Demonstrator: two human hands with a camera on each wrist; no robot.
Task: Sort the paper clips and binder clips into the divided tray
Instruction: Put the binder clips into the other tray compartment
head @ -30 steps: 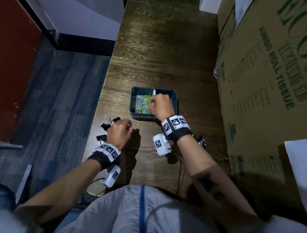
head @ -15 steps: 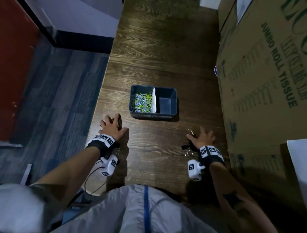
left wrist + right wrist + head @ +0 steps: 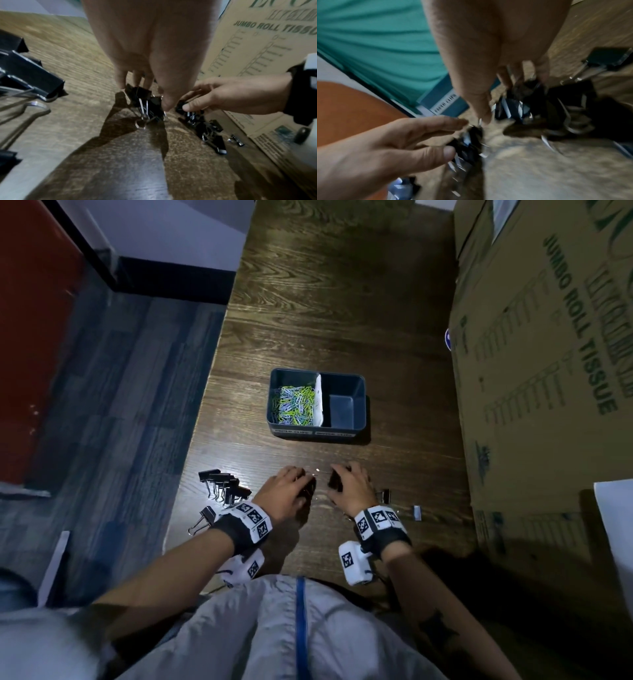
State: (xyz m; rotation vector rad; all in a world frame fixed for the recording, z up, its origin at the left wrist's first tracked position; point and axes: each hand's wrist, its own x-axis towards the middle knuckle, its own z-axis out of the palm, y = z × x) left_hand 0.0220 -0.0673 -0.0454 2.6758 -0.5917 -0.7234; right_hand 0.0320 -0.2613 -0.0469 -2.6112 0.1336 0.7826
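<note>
**Both hands drawn together near the table's front edge**

Since half a second ago my hands have left the table's left and right sides and met just short of the divided tray (image 3: 359, 405). Blur smears the right wrist view, so I can't count the clips there. My left hand (image 3: 286, 491) has its fingers curled round a cluster of black binder clips (image 3: 145, 104). My right hand (image 3: 349, 489) pinches another binder clip (image 3: 181, 106) between thumb and fingers. More spare clips (image 3: 222, 486) lie by the left edge. Paper clips (image 3: 294, 409) fill the tray's left compartment, mid-table.
</note>
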